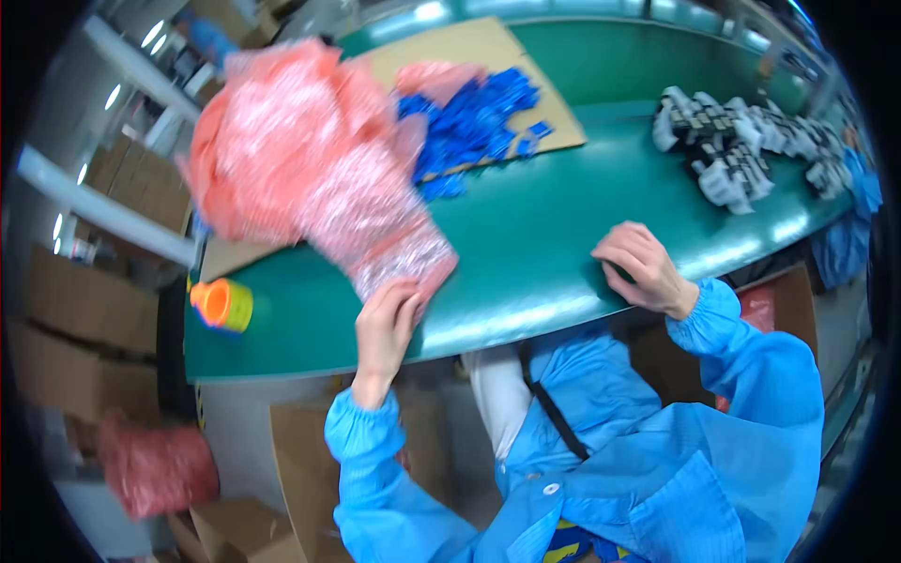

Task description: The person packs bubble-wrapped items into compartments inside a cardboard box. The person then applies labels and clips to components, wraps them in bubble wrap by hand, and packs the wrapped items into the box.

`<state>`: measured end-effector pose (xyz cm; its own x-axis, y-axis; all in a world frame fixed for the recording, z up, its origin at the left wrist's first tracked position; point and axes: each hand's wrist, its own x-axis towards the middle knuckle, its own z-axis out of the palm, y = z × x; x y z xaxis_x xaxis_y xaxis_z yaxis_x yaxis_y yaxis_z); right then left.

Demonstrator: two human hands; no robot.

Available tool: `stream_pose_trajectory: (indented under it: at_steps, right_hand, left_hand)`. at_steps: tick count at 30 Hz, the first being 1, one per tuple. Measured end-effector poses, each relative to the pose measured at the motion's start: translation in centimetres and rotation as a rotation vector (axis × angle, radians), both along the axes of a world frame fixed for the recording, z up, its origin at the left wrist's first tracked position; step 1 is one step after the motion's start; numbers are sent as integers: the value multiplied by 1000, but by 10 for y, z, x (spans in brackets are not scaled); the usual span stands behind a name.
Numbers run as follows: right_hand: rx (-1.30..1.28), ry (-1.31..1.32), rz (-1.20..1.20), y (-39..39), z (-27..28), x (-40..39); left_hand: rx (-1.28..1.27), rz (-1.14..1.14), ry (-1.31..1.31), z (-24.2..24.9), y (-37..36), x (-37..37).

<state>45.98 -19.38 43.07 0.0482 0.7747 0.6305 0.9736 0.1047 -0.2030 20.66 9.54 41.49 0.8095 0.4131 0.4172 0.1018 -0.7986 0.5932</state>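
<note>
My left hand (383, 328) is at the near end of a pink bubble-wrap bag (385, 220), its fingers closed on the bag's edge by the table's front. The bag joins a large crumpled pile of pink bubble wrap (277, 141) on the table's left side. My right hand (643, 266) hovers near the front edge, right of centre, with loosely curled fingers, the thumb apart and nothing in it. A heap of small blue packets (474, 122) lies beyond the bag on a cardboard sheet (554, 108).
The green table (535, 249) carries clusters of black-and-white parts (727, 141) at the right. An orange and yellow tape roll (225, 305) sits at the left end. Cardboard boxes (84, 375) and a pink plastic bundle (160, 464) are on the lower left.
</note>
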Motion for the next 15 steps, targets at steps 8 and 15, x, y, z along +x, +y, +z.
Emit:
stream_pose_trajectory:
  at_steps: [8, 15]
  right_hand:
    - [-711, -398, -687, -33, 101, 178]
    - [-741, -301, -752, 2, 14, 340]
  left_hand:
    - [-86, 76, 154, 21, -7, 7]
    - [63, -2, 338, 24, 2, 7]
